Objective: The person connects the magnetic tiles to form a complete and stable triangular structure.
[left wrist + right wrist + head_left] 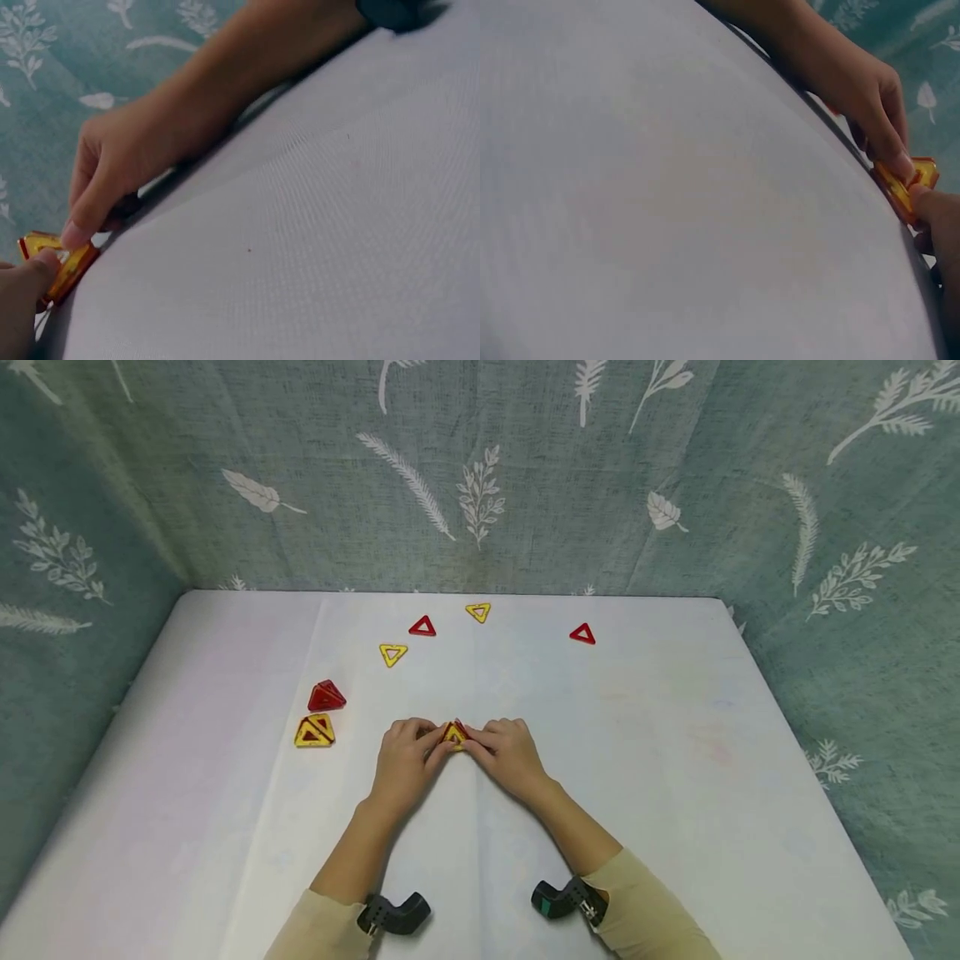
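Both hands meet at the middle of the table around a small pyramid of triangular frame tiles (454, 736), with a yellow tile facing me and red ones behind. My left hand (405, 762) pinches its left side between thumb and fingers. From the other side, my right hand (510, 758) pinches it too. In the left wrist view, thumbs press the yellow face of the tile pyramid (73, 264); the same tile pyramid (911, 180) shows at the right in the right wrist view. Fingertips cover part of its edges, and its back is hidden.
Left of the hands stand a red tile pyramid (326, 696) and a yellow-and-red tile pyramid (315, 731). Farther back lie single tiles: a red triangle (423, 627), a yellow triangle (392, 654), another yellow triangle (478, 612) and a red triangle (582, 633) on the white table (637, 793).
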Demonstrator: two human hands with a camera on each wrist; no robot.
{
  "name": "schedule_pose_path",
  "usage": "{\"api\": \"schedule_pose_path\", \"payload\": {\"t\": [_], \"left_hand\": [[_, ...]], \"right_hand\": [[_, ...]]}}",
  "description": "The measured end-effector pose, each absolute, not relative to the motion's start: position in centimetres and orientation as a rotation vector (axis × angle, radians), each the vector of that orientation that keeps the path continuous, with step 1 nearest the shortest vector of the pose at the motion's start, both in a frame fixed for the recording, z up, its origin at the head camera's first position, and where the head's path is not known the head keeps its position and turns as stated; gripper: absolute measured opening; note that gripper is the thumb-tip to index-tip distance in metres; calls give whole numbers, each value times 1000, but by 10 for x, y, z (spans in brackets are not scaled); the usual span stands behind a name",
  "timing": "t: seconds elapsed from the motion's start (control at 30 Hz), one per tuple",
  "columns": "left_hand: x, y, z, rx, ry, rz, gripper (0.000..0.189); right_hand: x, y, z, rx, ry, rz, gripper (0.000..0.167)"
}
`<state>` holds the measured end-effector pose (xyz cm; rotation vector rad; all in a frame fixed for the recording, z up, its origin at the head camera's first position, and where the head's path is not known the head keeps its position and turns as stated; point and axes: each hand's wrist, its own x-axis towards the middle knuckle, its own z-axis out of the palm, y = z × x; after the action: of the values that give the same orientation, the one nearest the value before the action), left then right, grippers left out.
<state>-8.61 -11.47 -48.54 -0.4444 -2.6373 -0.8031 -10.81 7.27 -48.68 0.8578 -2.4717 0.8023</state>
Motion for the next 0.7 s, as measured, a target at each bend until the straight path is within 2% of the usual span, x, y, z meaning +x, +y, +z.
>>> {"api": "schedule_pose_path", "payload": {"t": [0.43,0.7], "left_hand": [[-71,-144,-485,-286,-2706,-848,36],[-52,-168,-484,-225,-2685,-878,40]], "right_hand": [[-107,36,-486,905,-2459,741,27],[-102,17,-484,1040,-2516,608,31]]}}
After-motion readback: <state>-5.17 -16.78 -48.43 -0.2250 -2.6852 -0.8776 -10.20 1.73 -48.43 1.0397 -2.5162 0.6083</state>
